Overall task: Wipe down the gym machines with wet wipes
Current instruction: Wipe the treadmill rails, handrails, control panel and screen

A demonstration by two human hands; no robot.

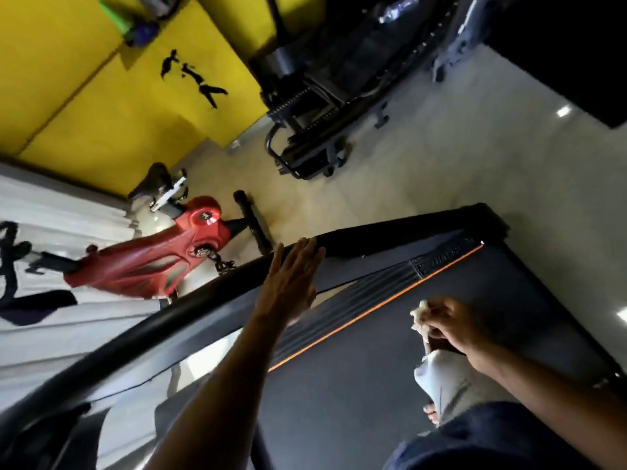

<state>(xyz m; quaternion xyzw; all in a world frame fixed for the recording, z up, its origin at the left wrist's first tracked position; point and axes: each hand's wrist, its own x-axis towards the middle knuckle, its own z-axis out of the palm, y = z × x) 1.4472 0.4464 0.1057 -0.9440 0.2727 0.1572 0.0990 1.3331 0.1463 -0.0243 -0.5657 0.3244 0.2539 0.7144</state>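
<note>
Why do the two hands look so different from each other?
The left hand is flat with straight fingers and holds nothing; the right hand is curled around a crumpled wet wipe. The left hand is over the treadmill's black side rail; the right hand is over its dark belt. Both arms are bare.

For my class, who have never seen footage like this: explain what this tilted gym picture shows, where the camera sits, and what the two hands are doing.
There is no robot here. The single picture comes from a wide-angle camera worn on a person's head, looking down, so the room appears tilted. Below is a treadmill with a dark belt and an orange stripe. The left hand is open, fingers straight, reaching to the treadmill's black side rail. The right hand grips a crumpled wet wipe above the belt. Beyond stand a red exercise bike and a black weight machine before a yellow wall.
</note>
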